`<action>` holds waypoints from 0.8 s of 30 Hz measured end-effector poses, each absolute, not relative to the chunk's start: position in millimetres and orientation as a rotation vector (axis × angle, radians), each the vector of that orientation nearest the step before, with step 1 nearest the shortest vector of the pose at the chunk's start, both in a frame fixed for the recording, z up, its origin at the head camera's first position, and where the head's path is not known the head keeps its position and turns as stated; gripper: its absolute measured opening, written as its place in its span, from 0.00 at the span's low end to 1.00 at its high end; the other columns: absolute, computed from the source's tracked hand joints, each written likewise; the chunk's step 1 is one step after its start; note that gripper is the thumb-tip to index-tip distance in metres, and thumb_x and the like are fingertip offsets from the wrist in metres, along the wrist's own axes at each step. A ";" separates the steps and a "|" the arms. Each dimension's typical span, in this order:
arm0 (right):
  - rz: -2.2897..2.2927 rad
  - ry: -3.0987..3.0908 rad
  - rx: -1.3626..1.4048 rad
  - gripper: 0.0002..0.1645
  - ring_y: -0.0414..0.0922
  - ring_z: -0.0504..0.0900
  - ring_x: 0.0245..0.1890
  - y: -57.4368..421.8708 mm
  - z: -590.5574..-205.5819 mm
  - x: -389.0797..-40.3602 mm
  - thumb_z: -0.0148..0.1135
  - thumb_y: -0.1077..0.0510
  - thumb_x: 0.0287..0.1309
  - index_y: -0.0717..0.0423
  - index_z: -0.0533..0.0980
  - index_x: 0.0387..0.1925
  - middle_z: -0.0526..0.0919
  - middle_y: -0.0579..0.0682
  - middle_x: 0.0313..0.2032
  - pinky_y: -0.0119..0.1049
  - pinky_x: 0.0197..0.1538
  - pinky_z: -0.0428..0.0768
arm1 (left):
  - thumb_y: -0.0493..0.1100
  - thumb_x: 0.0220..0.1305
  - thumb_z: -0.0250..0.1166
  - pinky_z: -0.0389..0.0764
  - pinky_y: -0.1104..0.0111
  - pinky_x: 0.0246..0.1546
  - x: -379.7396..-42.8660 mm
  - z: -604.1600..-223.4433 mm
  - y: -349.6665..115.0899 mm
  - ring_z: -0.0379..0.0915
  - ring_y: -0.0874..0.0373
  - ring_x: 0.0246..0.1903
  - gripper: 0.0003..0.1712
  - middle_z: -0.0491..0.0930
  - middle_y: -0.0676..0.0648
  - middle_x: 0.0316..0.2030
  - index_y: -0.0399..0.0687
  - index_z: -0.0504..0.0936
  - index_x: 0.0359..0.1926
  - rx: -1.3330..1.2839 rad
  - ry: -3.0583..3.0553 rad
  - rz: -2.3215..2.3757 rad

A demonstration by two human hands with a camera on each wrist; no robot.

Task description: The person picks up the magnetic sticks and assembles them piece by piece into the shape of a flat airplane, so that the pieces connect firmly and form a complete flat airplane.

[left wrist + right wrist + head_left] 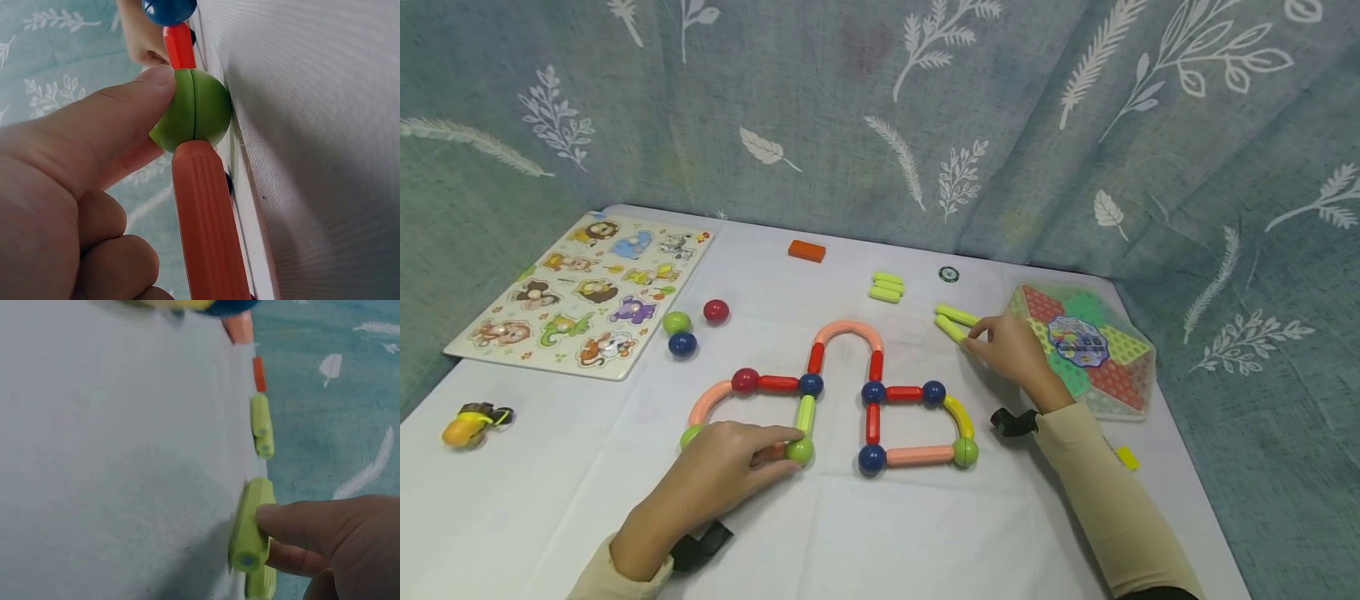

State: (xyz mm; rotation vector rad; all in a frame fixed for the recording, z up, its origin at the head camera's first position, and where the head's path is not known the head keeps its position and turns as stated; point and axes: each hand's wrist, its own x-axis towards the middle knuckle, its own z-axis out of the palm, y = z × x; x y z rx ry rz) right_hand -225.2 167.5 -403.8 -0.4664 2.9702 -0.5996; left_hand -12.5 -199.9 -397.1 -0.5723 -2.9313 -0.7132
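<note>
The near long green rod (pixel 951 327) sits between the fingers of the right hand (pixel 1015 352), closed to its width; it should be light, stiff, slightly slick, best pinched mid-length. Its twin (pixel 956 314) lies just beyond those fingers, making two. Farther left are probably three short green rods (pixel 887 286). The left hand (pixel 718 467) pinches one green ball (pixel 801 451), three loose balls (pixel 677 323) beyond

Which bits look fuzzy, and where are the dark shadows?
Right wrist view: the blue ball at the top edge is blurry, and a dark shadow falls on the white cloth near the right hand; left wrist view: the cloth is shadowed too, but the green ball pinched by the left hand looks clear; head view: that ball looks smaller.
</note>
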 end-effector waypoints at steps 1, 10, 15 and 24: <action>-0.598 2.969 -0.456 0.15 0.43 0.66 0.15 167.9 -403.9 -223.4 0.66 0.44 0.53 0.50 0.83 0.34 0.72 0.49 0.16 0.36 0.19 0.64 | 0.57 0.49 0.72 0.66 0.75 0.22 -12.5 -396.9 -199.8 0.62 0.72 0.19 0.20 0.67 0.71 0.18 0.64 0.84 0.45 -0.572 -2.929 -0.713; -0.712 2.999 -0.402 0.16 0.45 0.66 0.15 175.4 -408.8 -204.7 0.68 0.41 0.49 0.49 0.83 0.31 0.71 0.48 0.16 0.37 0.19 0.64 | 0.55 0.49 0.72 0.66 0.75 0.22 -12.1 -396.5 -199.3 0.62 0.72 0.19 0.20 0.67 0.71 0.18 0.63 0.84 0.45 -0.587 -2.918 -0.724; -0.907 3.029 -0.428 0.14 0.44 0.63 0.12 169.5 -404.8 -184.1 0.70 0.43 0.48 0.47 0.82 0.27 0.66 0.47 0.12 0.36 0.16 0.61 | 0.55 0.49 0.72 0.66 0.75 0.22 -12.6 -395.5 -199.2 0.62 0.72 0.19 0.20 0.67 0.71 0.18 0.63 0.84 0.46 -0.582 -2.927 -0.723; -1.250 2.861 -0.493 0.13 0.38 0.57 0.10 132.3 -400.1 -118.8 0.72 0.41 0.44 0.42 0.81 0.26 0.62 0.44 0.09 0.31 0.13 0.54 | 0.58 0.50 0.70 0.64 0.75 0.20 -11.2 -395.7 -197.6 0.60 0.72 0.17 0.21 0.65 0.70 0.16 0.65 0.84 0.46 -0.545 -2.979 -0.662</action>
